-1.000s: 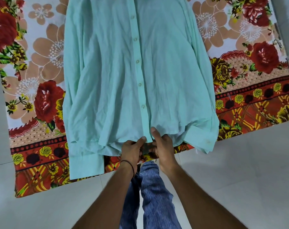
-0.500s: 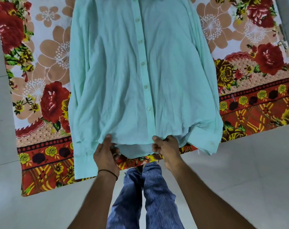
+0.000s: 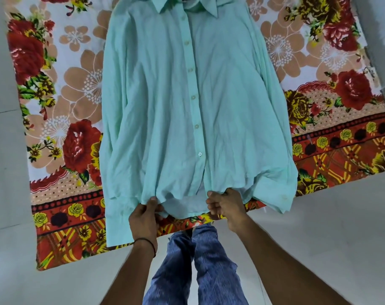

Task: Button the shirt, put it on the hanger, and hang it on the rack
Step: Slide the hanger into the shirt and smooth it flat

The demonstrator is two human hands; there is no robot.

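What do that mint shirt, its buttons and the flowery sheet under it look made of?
Shirt: thin woven cloth, likely cotton or a blend; matte, finely creased. Buttons: probably plastic, pale with slight sheen. Floral sheet: printed fabric, matte, lying flat.

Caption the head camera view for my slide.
Left hand and right hand grip the hem of a mint-green button-up shirt on a floral sheet.

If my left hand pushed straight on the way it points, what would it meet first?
Likely the shirt itself: the left hand pinches its hem, and its front lies straight ahead.
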